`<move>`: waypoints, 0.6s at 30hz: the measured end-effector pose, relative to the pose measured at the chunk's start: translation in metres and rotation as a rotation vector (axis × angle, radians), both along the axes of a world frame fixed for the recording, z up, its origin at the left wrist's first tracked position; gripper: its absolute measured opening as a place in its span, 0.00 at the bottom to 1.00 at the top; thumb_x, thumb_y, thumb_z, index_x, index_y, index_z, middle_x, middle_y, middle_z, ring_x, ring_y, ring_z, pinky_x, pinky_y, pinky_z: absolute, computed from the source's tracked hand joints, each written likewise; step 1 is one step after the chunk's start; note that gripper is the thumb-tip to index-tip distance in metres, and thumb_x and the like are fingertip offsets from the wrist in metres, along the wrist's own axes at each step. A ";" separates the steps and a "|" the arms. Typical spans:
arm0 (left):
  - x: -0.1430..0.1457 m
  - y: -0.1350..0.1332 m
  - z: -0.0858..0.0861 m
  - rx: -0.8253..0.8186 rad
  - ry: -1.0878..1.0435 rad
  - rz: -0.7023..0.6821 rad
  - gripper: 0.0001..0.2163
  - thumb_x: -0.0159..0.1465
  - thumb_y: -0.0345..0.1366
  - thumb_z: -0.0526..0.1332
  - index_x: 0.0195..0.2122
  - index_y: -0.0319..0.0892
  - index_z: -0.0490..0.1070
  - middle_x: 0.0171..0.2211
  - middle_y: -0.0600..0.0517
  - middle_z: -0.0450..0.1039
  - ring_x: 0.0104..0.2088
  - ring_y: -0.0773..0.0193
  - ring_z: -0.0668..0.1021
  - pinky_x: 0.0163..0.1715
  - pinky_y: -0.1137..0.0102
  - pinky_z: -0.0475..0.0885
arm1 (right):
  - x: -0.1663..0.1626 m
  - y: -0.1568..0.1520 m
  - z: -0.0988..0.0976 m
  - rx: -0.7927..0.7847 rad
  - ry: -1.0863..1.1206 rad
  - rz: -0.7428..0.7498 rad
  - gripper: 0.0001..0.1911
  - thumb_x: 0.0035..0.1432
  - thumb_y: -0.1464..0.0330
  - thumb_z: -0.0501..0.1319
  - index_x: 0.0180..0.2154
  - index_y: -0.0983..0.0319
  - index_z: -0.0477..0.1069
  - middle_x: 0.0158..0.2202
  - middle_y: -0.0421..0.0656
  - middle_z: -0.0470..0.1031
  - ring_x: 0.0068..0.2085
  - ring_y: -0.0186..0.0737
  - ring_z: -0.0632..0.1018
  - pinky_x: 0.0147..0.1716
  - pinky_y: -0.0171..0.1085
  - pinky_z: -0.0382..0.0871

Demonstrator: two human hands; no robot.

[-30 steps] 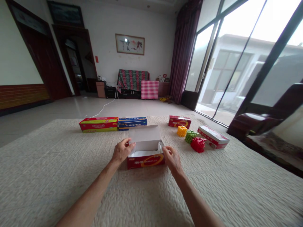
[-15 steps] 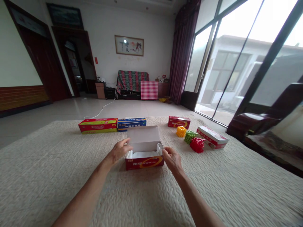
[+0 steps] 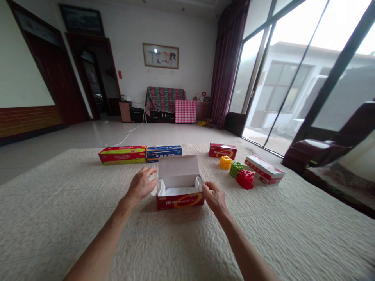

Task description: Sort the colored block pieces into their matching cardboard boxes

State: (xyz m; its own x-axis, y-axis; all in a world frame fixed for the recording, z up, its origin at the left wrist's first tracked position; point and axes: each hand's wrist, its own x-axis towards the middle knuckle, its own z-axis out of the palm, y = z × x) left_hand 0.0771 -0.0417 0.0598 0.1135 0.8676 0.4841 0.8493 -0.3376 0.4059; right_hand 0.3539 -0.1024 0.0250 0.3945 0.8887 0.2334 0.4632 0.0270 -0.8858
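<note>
A red cardboard box (image 3: 179,201) stands in front of me with its lid (image 3: 178,166) raised at the back. White lining (image 3: 181,191) covers its floor and curls up at both ends. Just off the box's left end, my left hand (image 3: 141,183) is open, fingers stretched toward the lid and holding nothing. At the opposite end, my right hand (image 3: 215,196) is closed, its fingertips pinching the box's right edge. Yellow (image 3: 225,162), green (image 3: 236,169) and red (image 3: 245,179) knobbly plastic blocks sit in a slanting row to the right.
A red and yellow-green box (image 3: 123,155) lies end to end with a blue box (image 3: 164,153) at back left. Another red box (image 3: 222,150) and a white-and-red box (image 3: 264,170) flank the blocks. All rest on a cream quilted cover (image 3: 88,207); a dark armchair (image 3: 310,150) stands right.
My left hand has drawn back leftward from the box's left end and let go of it. My right hand stays at the right edge. The view has shifted slightly.
</note>
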 end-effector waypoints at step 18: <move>0.022 0.005 -0.036 -0.272 -0.363 0.027 0.22 0.53 0.36 0.60 0.50 0.41 0.70 0.49 0.44 0.76 0.51 0.53 0.76 0.52 0.64 0.68 | 0.006 -0.007 -0.005 0.121 0.069 0.075 0.09 0.50 0.66 0.53 0.26 0.61 0.69 0.22 0.37 0.68 0.23 0.33 0.69 0.24 0.30 0.62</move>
State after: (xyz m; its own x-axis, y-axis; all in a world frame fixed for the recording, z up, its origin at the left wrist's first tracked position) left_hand 0.0987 -0.0369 0.0238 -0.0461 0.9691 0.2422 0.6424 -0.1569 0.7501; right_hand 0.3603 -0.1093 0.0201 0.3470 0.8834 0.3149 0.3941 0.1674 -0.9037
